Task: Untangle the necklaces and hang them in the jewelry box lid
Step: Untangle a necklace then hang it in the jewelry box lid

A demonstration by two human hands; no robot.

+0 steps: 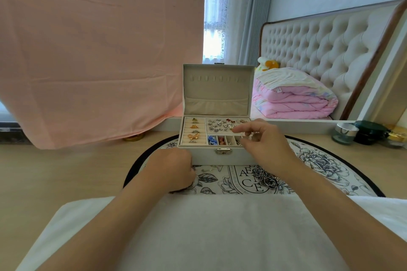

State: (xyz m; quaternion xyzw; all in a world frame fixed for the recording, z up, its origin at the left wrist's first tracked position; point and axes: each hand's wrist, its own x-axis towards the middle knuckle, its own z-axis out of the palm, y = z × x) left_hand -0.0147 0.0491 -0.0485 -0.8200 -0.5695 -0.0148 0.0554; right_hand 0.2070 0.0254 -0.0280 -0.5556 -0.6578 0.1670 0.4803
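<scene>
Silver chain necklaces (265, 177) lie tangled on the flowery round mat (319, 158), near the white jewelry box (204, 156) whose lid (217, 90) stands up ready for them. My right hand (262, 138) over the box and left hand (174, 169) on the mat curl; holding what, I cannot tell.

Floral mat (326, 167), oval emblem with large letters A, E, I, C, E, partly hidden

**Materials and finish**

Matt, soft-looking beige lining inside jewelry box lid (217, 92); smooth white shell on jewelry box (198, 156); glossy metal clasp (223, 151). At 5 o'clock from clasp, shiny metal necklaces (264, 177) on smooth printed mat (319, 160). Pale matt wood-look table (55, 171). At 10 o'clock, creased pink cloth (99, 50).
</scene>
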